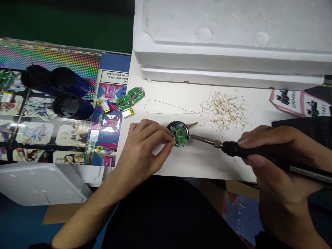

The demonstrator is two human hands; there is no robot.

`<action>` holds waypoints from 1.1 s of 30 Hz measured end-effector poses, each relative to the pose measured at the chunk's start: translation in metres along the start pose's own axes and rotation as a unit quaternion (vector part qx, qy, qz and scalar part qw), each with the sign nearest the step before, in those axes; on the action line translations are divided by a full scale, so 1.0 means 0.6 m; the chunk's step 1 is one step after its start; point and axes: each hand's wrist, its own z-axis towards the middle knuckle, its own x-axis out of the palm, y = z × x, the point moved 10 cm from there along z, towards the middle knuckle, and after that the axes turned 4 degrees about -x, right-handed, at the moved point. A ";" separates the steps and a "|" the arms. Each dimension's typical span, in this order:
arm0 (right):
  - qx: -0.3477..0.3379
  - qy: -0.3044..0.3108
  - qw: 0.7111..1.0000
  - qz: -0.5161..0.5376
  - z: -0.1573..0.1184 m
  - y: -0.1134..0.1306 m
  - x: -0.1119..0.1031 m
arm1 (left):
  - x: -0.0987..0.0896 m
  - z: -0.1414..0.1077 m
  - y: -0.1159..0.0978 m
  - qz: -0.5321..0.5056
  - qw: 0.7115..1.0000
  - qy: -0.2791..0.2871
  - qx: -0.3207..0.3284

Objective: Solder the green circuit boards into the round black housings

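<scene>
A round black part carrying a green circuit board [178, 133] lies on the white tabletop in front of me. My left hand [149, 143] is closed at the board's left edge, thumb and fingertips pinched together there. Whether a small wire is also between them I cannot make out. In my right hand [280, 159] is a black soldering iron [230, 148], its metal tip reaching the right side of the board. Red leads run over the board, and a small yellow-ended piece [194, 123] sticks out at its upper right. A loop of thin solder wire [166, 113] lies beyond.
Small tan crumbs [225, 110] are scattered right of the wire. Green boards with batteries [132, 98] lie at left, near dark blue cylinders [68, 105] on printed sheets. A large white foam box [228, 58] borders the far side; a red-striped label [298, 102] is at right.
</scene>
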 end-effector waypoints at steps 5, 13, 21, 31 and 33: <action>-0.022 -0.073 0.997 0.003 -0.006 0.003 -0.014 | -0.001 0.002 -0.001 0.001 1.000 0.000 0.002; -0.030 -0.029 0.998 0.054 -0.039 0.011 0.054 | -0.003 0.001 -0.007 -0.003 1.000 -0.004 0.007; -0.083 0.039 0.991 -0.094 -0.060 0.001 0.144 | -0.003 0.001 -0.006 -0.011 1.000 -0.003 0.017; -0.082 0.020 0.994 -0.071 -0.056 -0.008 0.141 | 0.003 -0.005 -0.004 -0.015 0.999 -0.020 0.031; -0.075 0.019 0.995 -0.060 -0.054 -0.013 0.138 | 0.003 -0.008 -0.004 -0.013 0.999 -0.032 0.036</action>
